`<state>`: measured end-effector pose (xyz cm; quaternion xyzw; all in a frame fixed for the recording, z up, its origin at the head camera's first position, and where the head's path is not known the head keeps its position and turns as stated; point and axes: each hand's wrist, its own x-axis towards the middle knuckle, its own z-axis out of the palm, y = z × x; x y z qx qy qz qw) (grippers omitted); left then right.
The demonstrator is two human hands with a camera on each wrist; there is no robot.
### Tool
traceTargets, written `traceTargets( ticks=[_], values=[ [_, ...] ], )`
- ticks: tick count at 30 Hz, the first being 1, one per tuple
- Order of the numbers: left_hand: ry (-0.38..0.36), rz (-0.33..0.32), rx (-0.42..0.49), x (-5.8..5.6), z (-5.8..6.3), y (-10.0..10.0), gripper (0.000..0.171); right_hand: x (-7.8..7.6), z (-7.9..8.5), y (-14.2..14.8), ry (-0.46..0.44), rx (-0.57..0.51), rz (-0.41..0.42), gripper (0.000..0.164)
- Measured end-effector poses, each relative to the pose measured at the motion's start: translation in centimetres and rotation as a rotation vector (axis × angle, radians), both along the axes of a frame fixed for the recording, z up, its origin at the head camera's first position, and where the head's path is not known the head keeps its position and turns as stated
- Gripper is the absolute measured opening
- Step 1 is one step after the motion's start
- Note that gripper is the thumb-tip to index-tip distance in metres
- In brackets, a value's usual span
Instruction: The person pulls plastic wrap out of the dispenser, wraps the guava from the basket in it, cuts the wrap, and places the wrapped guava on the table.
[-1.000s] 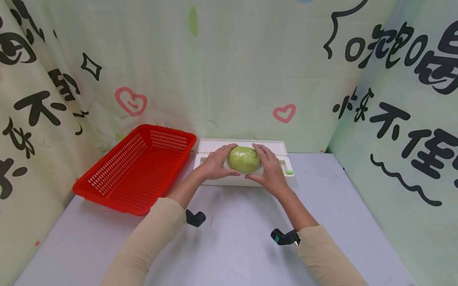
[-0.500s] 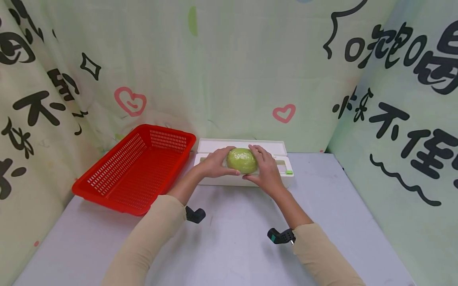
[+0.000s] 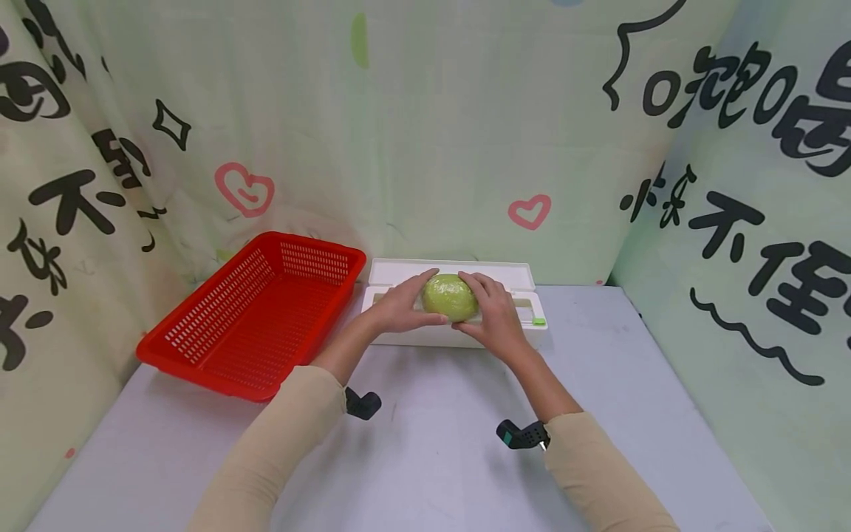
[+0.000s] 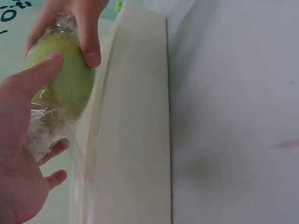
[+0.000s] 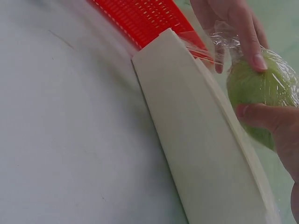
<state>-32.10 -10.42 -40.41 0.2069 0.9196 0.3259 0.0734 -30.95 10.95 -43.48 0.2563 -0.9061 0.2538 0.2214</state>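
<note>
I see the left hand (image 3: 402, 305) and right hand (image 3: 496, 315) curled round the green fruit (image 3: 450, 298); smooth the loose wrap (image 4: 43, 131) gently.

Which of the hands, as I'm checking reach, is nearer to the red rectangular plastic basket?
Left. The left hand is right of the basket, apart from it; the right hand is farther right, with the film-wrapped round green fruit between them.

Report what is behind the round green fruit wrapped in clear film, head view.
A long white box with its lid open. The fruit, left hand and right hand cover parts of the box's top; those stay unseen.
</note>
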Motion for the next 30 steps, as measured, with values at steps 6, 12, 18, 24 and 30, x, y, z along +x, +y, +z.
traceTargets(
  ticks=[6, 12, 18, 24, 30],
  values=[
    [0.173, 0.014, -0.133, 0.6, -0.2, 0.2, 0.103, 0.0, 0.2, 0.0, -0.041, 0.02, -0.01, 0.09],
    [0.417, 0.007, -0.221, 1.1, -1.3, 0.5, 0.11, -0.1, 0.5, 0.1, -0.083, 0.031, -0.003, 0.091],
    [0.571, 0.001, -0.255, 1.4, -3.0, 0.7, 0.114, -0.2, 0.6, 0.1, -0.075, 0.055, 0.013, 0.092],
    [0.591, 0.046, -0.258, 1.3, -3.8, 0.7, 0.115, -0.4, 1.3, 0.2, -0.173, 0.072, 0.018, 0.095],
    [0.578, 0.084, -0.259, 1.0, -4.0, 0.6, 0.109, -0.6, 1.7, 0.3, -0.329, 0.025, 0.006, 0.099]
  ],
)
